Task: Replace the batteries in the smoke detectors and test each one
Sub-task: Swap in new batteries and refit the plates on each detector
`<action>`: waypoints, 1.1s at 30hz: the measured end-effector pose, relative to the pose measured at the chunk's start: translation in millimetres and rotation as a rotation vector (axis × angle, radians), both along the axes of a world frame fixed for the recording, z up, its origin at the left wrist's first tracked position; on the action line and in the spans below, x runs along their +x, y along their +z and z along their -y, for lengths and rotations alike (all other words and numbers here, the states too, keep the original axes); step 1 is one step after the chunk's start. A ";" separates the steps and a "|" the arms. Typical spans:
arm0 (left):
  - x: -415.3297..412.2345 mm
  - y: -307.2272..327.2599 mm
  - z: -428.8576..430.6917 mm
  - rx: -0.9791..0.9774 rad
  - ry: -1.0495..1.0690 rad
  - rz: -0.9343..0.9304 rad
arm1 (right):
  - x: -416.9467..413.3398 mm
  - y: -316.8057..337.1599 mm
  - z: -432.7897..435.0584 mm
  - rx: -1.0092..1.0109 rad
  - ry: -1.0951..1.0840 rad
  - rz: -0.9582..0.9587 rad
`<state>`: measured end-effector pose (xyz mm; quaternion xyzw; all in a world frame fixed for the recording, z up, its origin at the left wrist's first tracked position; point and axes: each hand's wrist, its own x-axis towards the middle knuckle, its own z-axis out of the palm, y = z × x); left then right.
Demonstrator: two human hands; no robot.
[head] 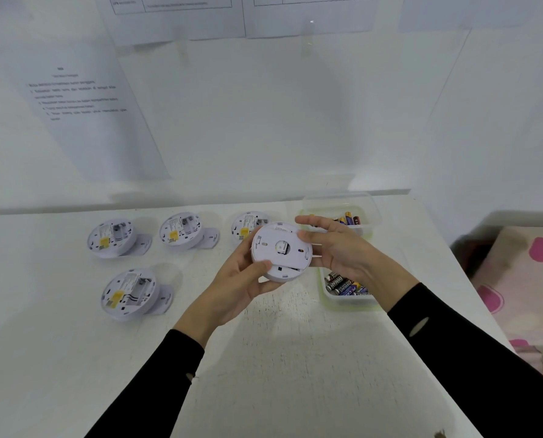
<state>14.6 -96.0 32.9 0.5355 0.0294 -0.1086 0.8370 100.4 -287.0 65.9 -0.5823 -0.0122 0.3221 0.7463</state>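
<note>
White walls with taped instruction sheets [83, 102] back a white bench [295, 358]; a spotted bed cover [523, 279] lies at 3 o'clock.

Item in hand: one smoke detector [281, 251], held above the bench centre with its mounting plate facing the camera. Left hand [238, 286] has its grip closed on the lower left rim, thumb on the plate. Right hand [343, 251] grips the right edge, fingers spread over the top. The plate appears slightly offset from the body, so it is judged to be mid-twist; whether coming off or going on cannot be told.

Four opened detectors [112, 237] [181, 230] [248, 226] [131, 292] lie from 9 to 11 o'clock, backs up, each with its plate beside or beneath it. Their battery bays look empty, though detail is too small to confirm.

Two clear tubs of batteries sit at 2 o'clock: far tub [343, 216], near tub [346, 287].

Assessment: early stage. Fitting, closing and testing appear outstanding for every unit.
</note>
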 end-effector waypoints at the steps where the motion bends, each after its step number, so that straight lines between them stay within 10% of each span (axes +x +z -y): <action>1: 0.1 0.1 0.3 0.005 0.014 0.002 | 0.6 -0.5 -0.4 0.002 -0.006 -0.016; 17: -1.9 -3.2 -4.6 0.048 0.048 -0.019 | -9.0 -4.4 -1.8 0.136 0.005 -0.169; 27: 7.4 -11.7 -28.9 0.166 0.137 -0.336 | -54.6 -46.8 -26.6 -0.330 0.071 0.877; 33: -4.6 -40.3 -39.9 0.382 0.300 -0.159 | -70.3 -83.6 -39.9 -0.237 0.029 0.527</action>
